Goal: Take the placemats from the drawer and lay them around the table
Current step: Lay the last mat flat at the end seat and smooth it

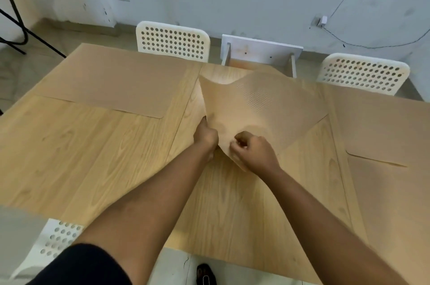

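Note:
A tan placemat point(260, 108) hangs lifted and curved over the middle of the wooden table point(93, 168), its near corner pinched between both hands. My left hand point(206, 135) grips the mat's left edge. My right hand point(253, 152) is closed on the near corner. One placemat point(111, 82) lies flat at the far left of the table. Another placemat point(381, 126) lies flat at the right. Beyond the far edge, a white drawer point(260, 51) stands pulled open.
Two white perforated chairs point(173, 40) point(363, 73) stand at the far side. A third chair point(53, 243) is at the near left. A black stand point(14, 17) is at the far left, and a cable point(372, 45) runs along the wall.

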